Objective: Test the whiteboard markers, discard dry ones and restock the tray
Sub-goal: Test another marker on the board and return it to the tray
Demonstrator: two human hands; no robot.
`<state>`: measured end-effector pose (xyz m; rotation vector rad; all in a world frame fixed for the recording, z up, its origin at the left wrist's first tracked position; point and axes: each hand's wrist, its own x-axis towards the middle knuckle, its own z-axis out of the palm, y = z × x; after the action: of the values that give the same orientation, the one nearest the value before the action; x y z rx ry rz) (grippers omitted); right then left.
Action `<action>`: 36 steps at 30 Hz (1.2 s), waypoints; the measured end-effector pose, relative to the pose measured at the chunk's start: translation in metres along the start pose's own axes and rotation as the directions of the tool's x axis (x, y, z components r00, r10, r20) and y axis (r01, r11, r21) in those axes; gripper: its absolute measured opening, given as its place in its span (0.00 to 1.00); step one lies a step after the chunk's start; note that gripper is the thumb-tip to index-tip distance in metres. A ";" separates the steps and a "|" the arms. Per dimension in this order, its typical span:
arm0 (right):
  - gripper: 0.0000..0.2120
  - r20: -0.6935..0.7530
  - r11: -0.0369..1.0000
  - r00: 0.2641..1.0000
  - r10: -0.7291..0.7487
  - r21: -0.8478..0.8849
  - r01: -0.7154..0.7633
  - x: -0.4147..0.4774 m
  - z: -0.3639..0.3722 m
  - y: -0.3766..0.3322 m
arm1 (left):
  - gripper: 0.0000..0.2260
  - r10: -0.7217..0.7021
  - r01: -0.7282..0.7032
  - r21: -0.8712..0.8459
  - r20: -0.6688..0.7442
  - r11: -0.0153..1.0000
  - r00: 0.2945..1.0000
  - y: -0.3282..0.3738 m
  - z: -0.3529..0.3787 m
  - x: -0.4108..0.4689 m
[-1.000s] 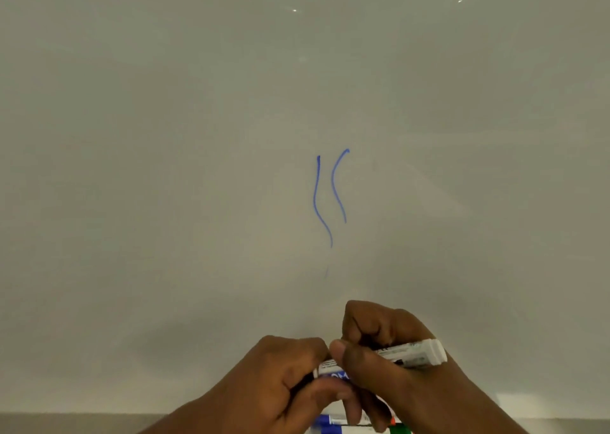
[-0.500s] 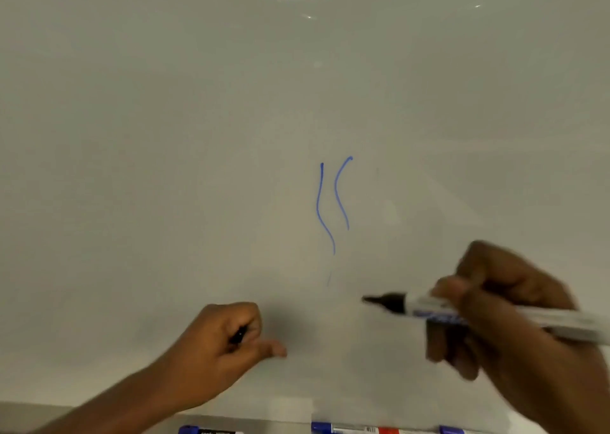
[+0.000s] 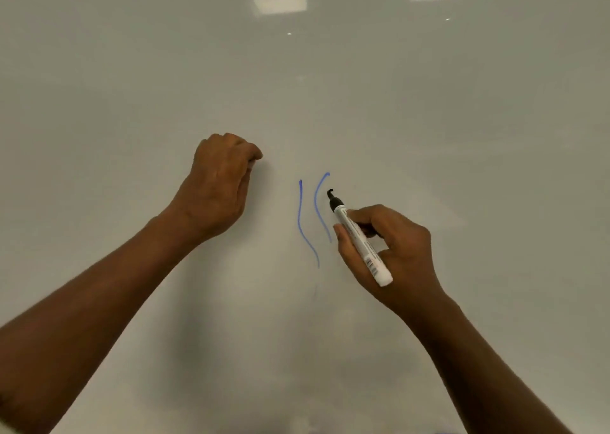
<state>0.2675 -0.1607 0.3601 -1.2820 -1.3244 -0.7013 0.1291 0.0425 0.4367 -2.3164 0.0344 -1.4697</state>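
My right hand (image 3: 392,252) grips the marker (image 3: 361,242), its black tip (image 3: 330,193) pointing to 11 o'clock, at the whiteboard (image 3: 429,120) just at 3 o'clock of the two blue lines (image 3: 300,222). My left hand (image 3: 221,183) sits at 9 o'clock of them, clenched against the board; I cannot tell whether it holds anything

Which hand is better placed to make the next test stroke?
Right. The right hand grips the uncapped marker, tip at the whiteboard beside the blue lines; the left hand is curled, apart from it.
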 end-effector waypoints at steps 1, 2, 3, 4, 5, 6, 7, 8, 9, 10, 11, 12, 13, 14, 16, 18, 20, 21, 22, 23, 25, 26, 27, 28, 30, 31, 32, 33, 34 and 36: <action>0.05 0.018 1.000 0.999 -0.030 0.001 0.030 -0.008 0.006 0.003 | 0.06 0.058 -0.058 0.045 -0.011 0.997 0.998 -0.006 0.004 -0.003; 0.05 0.070 0.998 0.995 -0.068 -0.010 0.069 -0.020 0.011 0.006 | 0.07 0.103 -0.101 0.079 -0.029 0.992 0.994 -0.009 0.008 -0.006; 0.05 0.155 0.994 0.983 -0.099 -0.029 0.105 -0.034 0.017 0.010 | 0.08 0.132 -0.126 0.098 -0.051 0.987 0.990 -0.011 0.010 -0.010; 0.07 0.255 0.990 0.960 -0.118 -0.042 0.133 -0.050 0.021 0.014 | 0.09 0.144 -0.136 0.105 -0.070 0.985 0.987 -0.011 0.011 -0.012; 0.08 0.340 0.987 0.932 -0.126 -0.050 0.152 -0.063 0.023 0.017 | 0.09 0.148 -0.139 0.103 -0.086 0.985 0.985 -0.011 0.012 -0.013; 0.08 0.388 0.985 0.912 -0.135 -0.051 0.167 -0.070 0.022 0.020 | 0.09 0.152 -0.142 0.101 -0.095 0.985 0.984 -0.010 0.011 -0.012; 0.09 0.402 0.983 0.904 -0.147 -0.043 0.178 -0.070 0.020 0.022 | 0.09 0.155 -0.145 0.101 -0.099 0.984 0.983 -0.010 0.011 -0.012; 0.09 0.382 0.983 0.911 -0.156 -0.033 0.182 -0.063 0.017 0.023 | 0.09 0.157 -0.147 0.102 -0.098 0.984 0.983 -0.011 0.011 -0.012; 0.08 0.328 0.984 0.931 -0.157 -0.029 0.176 -0.052 0.013 0.021 | 0.10 0.158 -0.149 0.100 -0.093 0.984 0.983 -0.011 0.011 -0.012; 0.07 0.247 0.985 0.957 -0.152 -0.037 0.166 -0.038 0.008 0.019 | 0.10 0.154 -0.146 0.094 -0.087 0.985 0.984 -0.010 0.011 -0.012; 0.07 0.155 0.986 0.978 -0.143 -0.059 0.153 -0.023 0.003 0.017 | 0.10 0.149 -0.141 0.087 -0.085 0.986 0.985 -0.010 0.011 -0.012; 0.06 0.063 0.987 0.989 -0.136 -0.083 0.141 -0.010 -0.001 0.016 | 0.09 0.142 -0.135 0.080 -0.086 0.988 0.986 -0.010 0.011 -0.012; 0.06 -0.019 0.986 0.991 -0.131 -0.102 0.129 -0.001 -0.005 0.015 | 0.09 0.136 -0.129 0.074 -0.089 0.989 0.987 -0.010 0.011 -0.012; 0.07 -0.073 0.986 0.989 -0.127 -0.114 0.118 0.003 -0.006 0.014 | 0.08 0.133 -0.127 0.070 -0.094 0.989 0.987 -0.010 0.011 -0.012; 0.06 -0.077 0.988 0.991 -0.113 -0.117 0.104 -0.007 -0.005 0.015 | 0.07 0.136 -0.130 0.063 -0.099 0.989 0.986 -0.009 0.010 -0.012; 0.06 0.059 0.989 0.992 -0.108 -0.096 0.114 -0.033 0.002 0.021 | 0.07 0.136 -0.130 0.062 -0.101 0.990 0.986 -0.008 0.010 -0.011; 0.06 0.263 0.985 0.957 -0.125 -0.081 0.152 -0.062 0.008 0.028 | 0.08 0.141 -0.134 0.069 -0.107 0.989 0.984 -0.008 0.009 -0.011; 0.07 0.319 0.983 0.939 -0.131 -0.084 0.166 -0.071 0.009 0.032 | 0.08 0.142 -0.135 0.071 -0.110 0.988 0.984 -0.008 0.010 -0.012; 0.07 0.324 0.985 0.938 -0.121 -0.081 0.155 -0.076 0.007 0.036 | 0.08 0.141 -0.134 0.072 -0.111 0.988 0.984 -0.007 0.010 -0.012; 0.07 0.284 0.989 0.953 -0.100 -0.072 0.126 -0.078 0.004 0.038 | 0.08 0.142 -0.134 0.074 -0.110 0.988 0.984 -0.007 0.010 -0.012; 0.06 0.126 0.995 0.991 -0.053 -0.073 0.063 -0.076 -0.003 0.039 | 0.08 0.140 -0.132 0.081 -0.103 0.988 0.985 -0.007 0.010 -0.012; 0.06 0.047 0.996 0.998 -0.029 -0.088 0.033 -0.075 -0.005 0.037 | 0.08 0.135 -0.127 0.085 -0.099 0.988 0.986 -0.006 0.010 -0.011; 0.06 -0.008 0.995 1.000 -0.008 -0.100 0.007 -0.079 -0.005 0.036 | 0.08 0.128 -0.120 0.086 -0.094 0.989 0.987 -0.006 0.009 -0.011; 0.05 -0.023 0.995 1.000 0.007 -0.099 -0.009 -0.085 -0.003 0.036 | 0.08 0.117 -0.110 0.082 -0.087 0.990 0.989 -0.005 0.008 -0.011; 0.05 0.113 0.998 0.993 0.027 -0.067 -0.019 -0.108 0.005 0.034 | 0.06 0.094 -0.091 0.051 -0.060 0.995 0.994 -0.003 0.006 -0.011; 0.05 0.234 0.998 0.971 0.035 -0.067 -0.020 -0.120 0.008 0.034 | 0.07 0.080 -0.078 0.028 -0.043 0.997 0.996 -0.002 0.004 -0.011; 0.06 0.347 0.996 0.936 0.055 -0.086 -0.026 -0.132 0.010 0.035 | 0.08 0.060 -0.060 0.005 -0.027 0.998 0.998 -0.001 0.003 -0.011; 0.06 0.430 0.993 0.898 0.091 -0.108 -0.048 -0.140 0.011 0.036 | 0.11 0.034 -0.034 -0.012 -0.015 0.999 0.999 0.000 0.001 -0.011; 0.07 0.481 0.988 0.865 0.140 -0.131 -0.087 -0.146 0.010 0.037 | 0.12 0.003 -0.003 -0.022 -0.011 1.000 1.000 0.002 0.000 -0.011; 0.09 0.537 0.973 0.814 0.221 -0.172 -0.151 -0.150 0.006 0.040 | 0.16 -0.076 0.076 -0.034 -0.006 0.997 0.997 0.008 -0.001 -0.013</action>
<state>0.2732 -0.1879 0.2069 -1.7774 -1.6005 -0.2715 0.1239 0.0375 0.4226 -2.3637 -0.0273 -1.5255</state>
